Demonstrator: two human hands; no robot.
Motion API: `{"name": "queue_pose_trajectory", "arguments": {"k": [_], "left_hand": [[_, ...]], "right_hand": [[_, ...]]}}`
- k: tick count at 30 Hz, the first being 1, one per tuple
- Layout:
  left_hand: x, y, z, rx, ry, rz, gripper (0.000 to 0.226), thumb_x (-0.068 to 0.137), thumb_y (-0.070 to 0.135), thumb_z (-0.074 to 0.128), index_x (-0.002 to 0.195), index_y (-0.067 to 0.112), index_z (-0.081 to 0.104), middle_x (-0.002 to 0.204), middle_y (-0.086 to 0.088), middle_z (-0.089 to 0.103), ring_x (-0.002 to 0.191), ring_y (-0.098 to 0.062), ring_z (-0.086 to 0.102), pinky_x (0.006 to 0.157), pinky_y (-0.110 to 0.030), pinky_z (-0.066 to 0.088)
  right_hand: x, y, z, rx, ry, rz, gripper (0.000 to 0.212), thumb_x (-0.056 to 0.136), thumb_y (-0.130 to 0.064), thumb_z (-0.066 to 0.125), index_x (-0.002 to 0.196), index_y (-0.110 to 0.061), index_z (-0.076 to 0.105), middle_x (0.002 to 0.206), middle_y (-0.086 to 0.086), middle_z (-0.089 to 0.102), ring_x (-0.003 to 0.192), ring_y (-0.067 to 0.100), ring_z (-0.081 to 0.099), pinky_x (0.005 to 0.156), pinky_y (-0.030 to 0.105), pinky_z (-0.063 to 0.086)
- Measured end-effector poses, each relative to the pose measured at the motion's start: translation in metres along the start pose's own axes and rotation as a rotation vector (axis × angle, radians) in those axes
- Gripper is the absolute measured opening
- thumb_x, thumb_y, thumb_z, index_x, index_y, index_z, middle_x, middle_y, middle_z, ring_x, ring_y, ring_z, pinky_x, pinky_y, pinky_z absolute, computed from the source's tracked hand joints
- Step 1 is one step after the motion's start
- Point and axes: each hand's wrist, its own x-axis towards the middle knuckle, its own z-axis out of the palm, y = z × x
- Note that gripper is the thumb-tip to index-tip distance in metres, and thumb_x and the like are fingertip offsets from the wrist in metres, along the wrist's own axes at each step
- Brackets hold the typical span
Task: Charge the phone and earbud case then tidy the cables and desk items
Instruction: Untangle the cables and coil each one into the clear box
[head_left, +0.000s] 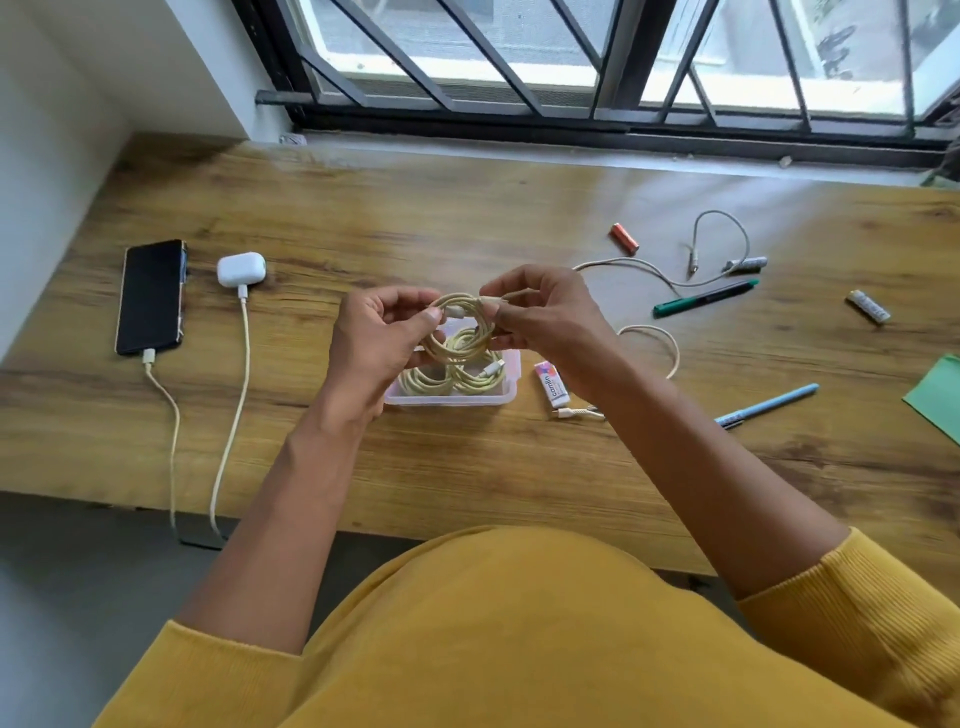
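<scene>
With our left hand (382, 338) and right hand (540, 317) pinching the coiled cable (460, 325) in curled fingers above the plastic box (506, 397), we judge a loosened pinch could let it spring undone.

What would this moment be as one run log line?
phone plugged in | earbud case plugged in | both hands, left and right, hold coiled cable over container | loose cables, pens, batteries on desk

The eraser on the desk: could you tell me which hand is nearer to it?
Right. The right hand holds the cable coil just above-left of the eraser; the left hand is farther left, beyond the plastic box.
</scene>
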Motion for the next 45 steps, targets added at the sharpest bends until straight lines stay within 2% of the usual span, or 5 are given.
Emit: {"name": "queue_pose_trajectory", "arguments": {"k": [4,9,14,28,45], "left_hand": [[0.003,-0.01,-0.012,0.161,0.018,0.037,0.01,0.092,0.012,0.081,0.1,0.017,0.084,0.089,-0.006,0.082,0.087,-0.034,0.08,0.084,-0.055,0.065],[0.003,-0.016,-0.021,0.355,0.082,0.078,0.009,0.087,0.02,0.085,0.096,0.022,0.085,0.084,0.004,0.081,0.076,-0.021,0.079,0.081,-0.045,0.066],[-0.003,-0.014,-0.028,0.591,0.184,0.158,0.011,0.088,0.034,0.082,0.097,0.028,0.084,0.085,0.014,0.078,0.081,-0.007,0.075,0.084,-0.029,0.059],[-0.009,-0.027,-0.024,0.833,0.239,0.359,0.027,0.09,0.023,0.082,0.117,0.021,0.08,0.113,0.002,0.077,0.093,-0.021,0.07,0.08,-0.025,0.043],[-0.014,-0.023,-0.002,1.009,0.042,0.273,0.041,0.085,0.019,0.087,0.123,0.015,0.076,0.118,-0.008,0.073,0.106,-0.03,0.069,0.09,-0.037,0.05]], "right_hand": [[0.007,0.011,0.016,-0.103,0.059,0.006,0.013,0.096,0.005,0.072,0.106,0.011,0.07,0.095,0.032,0.071,0.073,0.03,0.069,0.064,0.032,0.062],[0.01,0.024,0.027,-0.23,0.135,0.022,0.015,0.091,0.001,0.075,0.103,-0.006,0.069,0.09,0.017,0.075,0.07,0.034,0.078,0.075,0.056,0.065],[0.012,0.024,0.039,-0.256,0.152,-0.008,0.011,0.091,-0.001,0.076,0.098,-0.005,0.069,0.089,0.02,0.075,0.071,0.035,0.077,0.07,0.056,0.065],[0.009,0.033,0.049,-0.725,0.109,-0.327,0.021,0.091,-0.012,0.074,0.11,-0.012,0.08,0.106,0.004,0.078,0.096,0.02,0.07,0.091,0.04,0.055],[0.018,0.046,0.039,-1.157,-0.096,-0.474,0.044,0.095,-0.044,0.072,0.133,-0.021,0.072,0.133,-0.004,0.07,0.122,0.021,0.054,0.101,0.027,0.038]]}}
